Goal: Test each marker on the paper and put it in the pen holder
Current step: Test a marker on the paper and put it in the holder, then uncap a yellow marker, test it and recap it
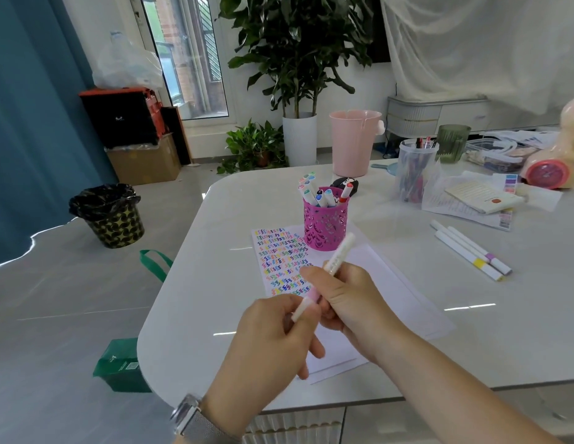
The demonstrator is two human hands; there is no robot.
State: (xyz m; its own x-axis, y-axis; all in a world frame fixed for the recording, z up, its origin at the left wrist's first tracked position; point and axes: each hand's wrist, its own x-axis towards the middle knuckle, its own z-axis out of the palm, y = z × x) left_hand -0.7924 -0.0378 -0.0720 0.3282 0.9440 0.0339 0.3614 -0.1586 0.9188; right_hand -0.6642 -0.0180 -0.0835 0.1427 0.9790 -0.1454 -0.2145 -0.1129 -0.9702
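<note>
Evidently uncapping: right hand (pixel 349 302) gripping marker (pixel 338 256) barrel, left hand (pixel 279 328) fingers pinching its pink cap (pixel 306 304), over paper (pixel 391 283) near table's (pixel 215 283) front edge, pen holder (pixel 325 227) close behind.

No words or numbers can be read anywhere here. The paper (pixel 279 261) on the table is full of little squiggles in many colours, row after row, but they are only scribbles and not letters. The marker (pixel 338 251) held in the two hands has some tiny print along its white side, too small and blurry to make out. The sheets and the booklet (pixel 481 197) far over on the right have lines of print and a red round mark, also too small to read. The black box (pixel 119 118) by the curtain has a small pale mark on its front, and it is too faint to tell.
</note>
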